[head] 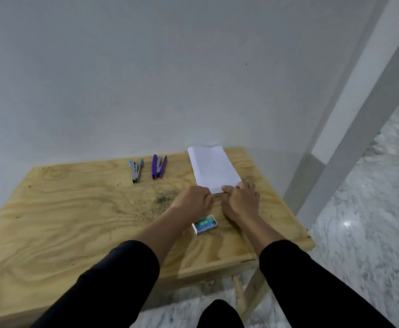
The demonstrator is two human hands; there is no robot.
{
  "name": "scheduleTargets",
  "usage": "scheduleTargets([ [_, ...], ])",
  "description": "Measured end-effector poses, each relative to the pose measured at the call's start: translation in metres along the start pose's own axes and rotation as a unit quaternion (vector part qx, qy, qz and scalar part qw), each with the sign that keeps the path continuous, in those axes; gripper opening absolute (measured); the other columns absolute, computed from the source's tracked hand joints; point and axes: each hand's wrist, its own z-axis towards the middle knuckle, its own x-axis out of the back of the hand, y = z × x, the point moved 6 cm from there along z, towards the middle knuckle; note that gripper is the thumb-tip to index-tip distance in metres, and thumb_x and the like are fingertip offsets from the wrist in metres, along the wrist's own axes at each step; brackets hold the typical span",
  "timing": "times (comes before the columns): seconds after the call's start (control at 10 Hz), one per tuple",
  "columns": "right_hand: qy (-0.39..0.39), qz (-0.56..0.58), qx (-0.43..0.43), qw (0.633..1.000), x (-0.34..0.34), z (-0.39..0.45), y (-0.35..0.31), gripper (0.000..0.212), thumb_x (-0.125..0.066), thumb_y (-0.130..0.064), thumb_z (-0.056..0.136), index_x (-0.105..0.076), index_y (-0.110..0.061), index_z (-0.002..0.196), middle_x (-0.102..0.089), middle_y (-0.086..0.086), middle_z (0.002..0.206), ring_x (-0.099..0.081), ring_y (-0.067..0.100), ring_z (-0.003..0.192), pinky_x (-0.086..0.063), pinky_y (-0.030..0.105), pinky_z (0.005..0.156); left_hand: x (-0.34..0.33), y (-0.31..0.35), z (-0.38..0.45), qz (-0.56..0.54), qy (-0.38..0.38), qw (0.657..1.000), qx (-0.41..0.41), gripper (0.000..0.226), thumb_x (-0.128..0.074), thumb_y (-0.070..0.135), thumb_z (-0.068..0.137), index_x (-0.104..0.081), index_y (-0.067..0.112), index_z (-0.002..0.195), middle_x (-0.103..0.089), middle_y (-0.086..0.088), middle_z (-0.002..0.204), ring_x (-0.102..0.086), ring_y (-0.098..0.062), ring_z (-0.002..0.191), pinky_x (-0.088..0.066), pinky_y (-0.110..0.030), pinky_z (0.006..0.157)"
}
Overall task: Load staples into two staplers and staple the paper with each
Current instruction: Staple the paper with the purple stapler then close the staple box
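A white folded paper (212, 167) lies at the back right of the wooden table (75, 209). My left hand (192, 200) and my right hand (241, 200) both pinch its near edge, fingers curled over it. Two staplers rest at the back, both swung open: a grey one with blue tips (136, 169) on the left, a purple one (158, 166) just right of it. A small green and white staple box (205, 224) sits shut between my forearms, closer to me than the hands.
The table stands against a white wall. Its right edge is close to my right arm, with marble floor (359, 233) beyond and a white door frame (350, 129) at the right. Dark smudges mark the tabletop centre.
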Motion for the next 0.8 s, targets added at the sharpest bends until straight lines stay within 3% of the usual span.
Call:
scheduleTargets([
  [0.5,0.037,0.012,0.007,0.999,0.002,-0.002,-0.008,0.039,-0.036,-0.028,0.093,-0.058,-0.029,0.125,-0.046,0.005,0.128,-0.031,0.024,0.125,-0.028,0.038,0.099,0.015,-0.003,-0.012,-0.047,0.09,0.995,0.012,0.033,-0.039,0.019,0.098,-0.064,-0.002,0.095,-0.065,-0.013,0.098,-0.055,-0.023,0.087,-0.043,-0.031,0.078],
  [0.6,0.039,0.026,0.011,0.999,0.005,-0.002,-0.012,0.038,-0.039,-0.023,0.092,-0.056,-0.028,0.126,-0.044,0.004,0.13,-0.031,0.023,0.126,-0.028,0.036,0.099,0.021,-0.015,-0.015,-0.101,0.118,0.986,0.065,0.031,-0.043,0.019,0.095,-0.065,-0.001,0.088,-0.064,-0.012,0.097,-0.054,-0.021,0.086,-0.043,-0.027,0.079],
  [0.7,0.04,0.057,0.029,0.997,0.013,-0.009,-0.027,0.04,-0.044,-0.023,0.09,-0.053,-0.023,0.129,-0.041,0.005,0.135,-0.03,0.024,0.129,-0.028,0.038,0.103,0.033,-0.016,-0.035,-0.182,0.157,0.966,0.093,0.027,-0.047,0.02,0.094,-0.07,0.009,0.099,-0.065,-0.004,0.112,-0.059,-0.018,0.101,-0.042,-0.023,0.086],
  [0.8,0.06,0.159,0.059,0.984,0.026,-0.025,-0.045,0.042,-0.045,-0.02,0.087,-0.055,-0.02,0.128,-0.043,0.003,0.134,-0.032,0.019,0.129,-0.029,0.03,0.102,0.048,-0.008,-0.068,-0.237,0.208,0.946,0.073,0.024,-0.047,0.022,0.096,-0.068,0.016,0.105,-0.064,0.005,0.11,-0.059,-0.007,0.094,-0.047,-0.014,0.082],
])
